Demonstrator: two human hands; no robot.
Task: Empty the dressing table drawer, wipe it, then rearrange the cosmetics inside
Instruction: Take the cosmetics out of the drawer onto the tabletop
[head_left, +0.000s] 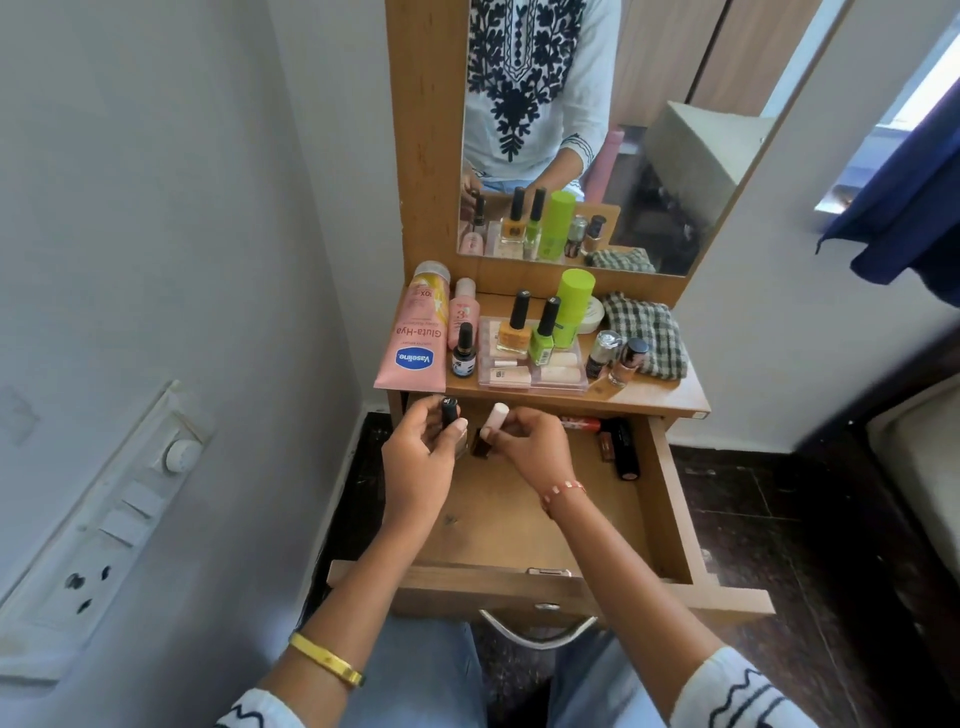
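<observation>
The wooden drawer (667, 499) of the dressing table stands pulled out below the tabletop. Over its back left part, my left hand (415, 457) grips a nail polish bottle with a black cap (450, 411). Beside it my right hand (530, 447) pinches a bottle with a pale pink cap (493, 420) and dark contents. Several lipsticks (621, 441) lie at the drawer's back right. On the tabletop stand a pink Vaseline tube (415, 338), orange (514, 327) and green (543, 335) nail polishes on a clear box (530, 371), and a checked cloth (649, 332).
A green-capped container (574, 301), a small pink bottle (464, 312) and more small bottles crowd the tabletop under the mirror (597, 130). A white wall with a switch panel (104, 530) runs on the left. A blue curtain (909, 208) hangs at the right. The drawer handle (540, 631) is near my knees.
</observation>
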